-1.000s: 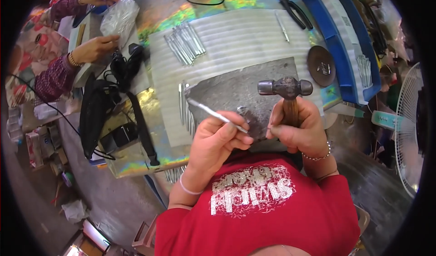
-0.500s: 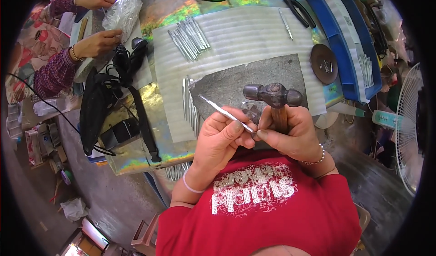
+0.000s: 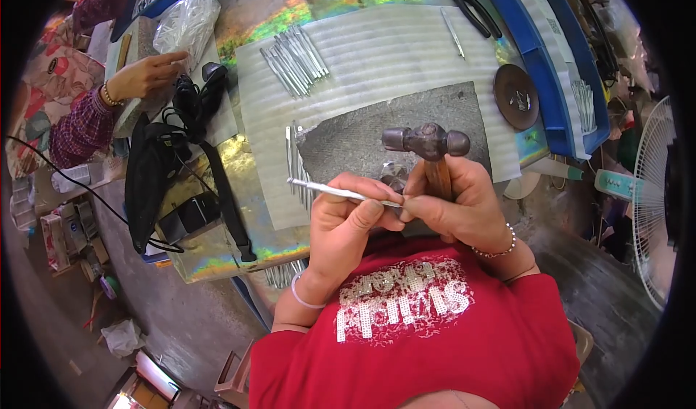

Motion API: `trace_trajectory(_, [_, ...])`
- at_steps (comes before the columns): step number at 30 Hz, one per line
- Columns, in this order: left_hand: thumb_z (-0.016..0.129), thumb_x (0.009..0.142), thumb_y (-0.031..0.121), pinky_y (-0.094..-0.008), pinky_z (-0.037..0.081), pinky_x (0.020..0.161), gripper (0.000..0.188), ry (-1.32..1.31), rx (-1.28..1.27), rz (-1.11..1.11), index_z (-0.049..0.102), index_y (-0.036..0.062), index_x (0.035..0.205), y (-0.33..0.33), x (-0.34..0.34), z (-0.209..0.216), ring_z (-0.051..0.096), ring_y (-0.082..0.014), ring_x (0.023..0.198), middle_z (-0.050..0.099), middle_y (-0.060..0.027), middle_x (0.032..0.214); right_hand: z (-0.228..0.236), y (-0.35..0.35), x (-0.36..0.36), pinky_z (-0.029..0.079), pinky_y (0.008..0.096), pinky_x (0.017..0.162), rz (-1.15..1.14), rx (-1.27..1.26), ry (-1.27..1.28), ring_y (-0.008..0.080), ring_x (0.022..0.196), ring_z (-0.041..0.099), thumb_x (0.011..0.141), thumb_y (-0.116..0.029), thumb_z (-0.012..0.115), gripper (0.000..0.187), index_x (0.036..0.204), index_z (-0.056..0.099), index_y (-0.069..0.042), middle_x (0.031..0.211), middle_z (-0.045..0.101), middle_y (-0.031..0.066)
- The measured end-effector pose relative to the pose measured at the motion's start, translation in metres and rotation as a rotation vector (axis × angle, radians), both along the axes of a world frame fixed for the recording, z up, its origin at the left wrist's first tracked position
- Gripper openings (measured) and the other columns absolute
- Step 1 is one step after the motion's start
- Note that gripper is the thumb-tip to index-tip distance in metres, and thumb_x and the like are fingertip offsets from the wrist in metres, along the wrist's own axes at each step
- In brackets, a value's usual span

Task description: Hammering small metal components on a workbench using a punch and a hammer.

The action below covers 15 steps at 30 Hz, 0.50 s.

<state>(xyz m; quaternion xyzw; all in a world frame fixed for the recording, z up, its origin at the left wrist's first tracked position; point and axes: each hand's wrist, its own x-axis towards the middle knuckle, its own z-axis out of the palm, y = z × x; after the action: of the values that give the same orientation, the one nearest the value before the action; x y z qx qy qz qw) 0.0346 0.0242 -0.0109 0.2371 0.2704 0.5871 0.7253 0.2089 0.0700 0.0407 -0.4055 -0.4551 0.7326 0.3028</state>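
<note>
A slim silver metal rod lies across the fingers of my left hand, pinched under the thumb, its free end pointing left. My right hand pinches the rod's other end between thumb and forefinger while also holding a ball-peen hammer by its wooden handle, head up. Just past my fingertips, a small round metal block shows partly on a grey stone slab. Similar rods lie along the slab's left side, and a bundle of rods rests farther back on the white foam sheet.
At right are a brown dish with small bits, pliers, a blue tray holding rods and a fan. A black bag with straps lies left. Beyond it, a co-worker's hand is near a clear plastic bag.
The rod's free end has swung down and left, so it lies flatter. The hammer head shifted slightly left. The co-worker's far hand moved up and away from the plastic bag.
</note>
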Motion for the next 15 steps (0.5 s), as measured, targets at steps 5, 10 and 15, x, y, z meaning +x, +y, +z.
trace_trajectory(5, [0.049,0.093,0.008,-0.0262,0.056,0.068,0.01,-0.077,-0.125,-0.003,0.047,0.0024,0.101,0.0,0.0,-0.002,0.066,-0.0181,0.075,0.061,-0.0172,0.099,-0.012,-0.002,0.007,0.032,0.0148,0.044,-0.111,-0.014,0.073,0.0008,0.049,0.041,0.091,-0.01,0.053,0.018,0.105,0.053,0.002,0.077,0.06,0.0043])
trace_trajectory(10, [0.049,0.093,0.008,-0.0267,0.056,0.067,0.009,-0.063,-0.127,0.063,0.047,0.003,0.101,0.001,-0.003,-0.004,0.065,-0.0179,0.073,0.061,-0.0173,0.097,-0.034,-0.007,0.016,0.041,0.0207,0.049,-0.185,0.374,-0.219,0.0055,0.053,0.048,0.085,-0.009,0.062,0.02,0.102,0.057,0.001,0.076,0.06,0.0029])
trace_trajectory(15, [0.049,0.093,0.006,-0.025,0.054,0.063,0.007,0.104,-0.053,0.113,0.047,0.0032,0.099,0.002,-0.005,-0.003,0.063,-0.0156,0.067,0.061,-0.0166,0.095,-0.027,-0.005,0.015,0.043,0.0256,0.054,0.014,0.407,-0.512,0.0109,0.06,0.054,0.076,-0.005,0.069,0.032,0.105,0.056,0.001,0.074,0.059,0.0061])
